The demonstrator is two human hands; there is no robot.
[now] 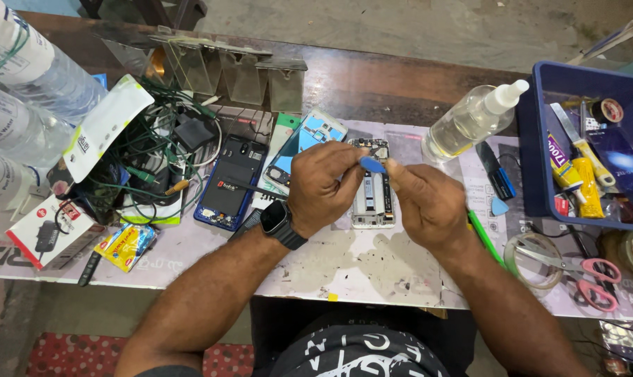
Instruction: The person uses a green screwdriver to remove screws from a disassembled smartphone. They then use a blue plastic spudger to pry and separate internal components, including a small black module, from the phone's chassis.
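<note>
A clear squeeze bottle (472, 121) stands beside a blue bin (540, 139).

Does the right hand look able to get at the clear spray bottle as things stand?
Probably yes, once freed: the right hand pinches a blue pick with the left hand, and the spray bottle lies just beyond it, nothing between.

Item one: blue plastic pick (373, 165), small, rounded, pinched between your fingers. Item two: opened phone (373, 188), back cover off, white frame, internals exposed, lying flat on the counter directly at six o'clock of the pick.
</note>
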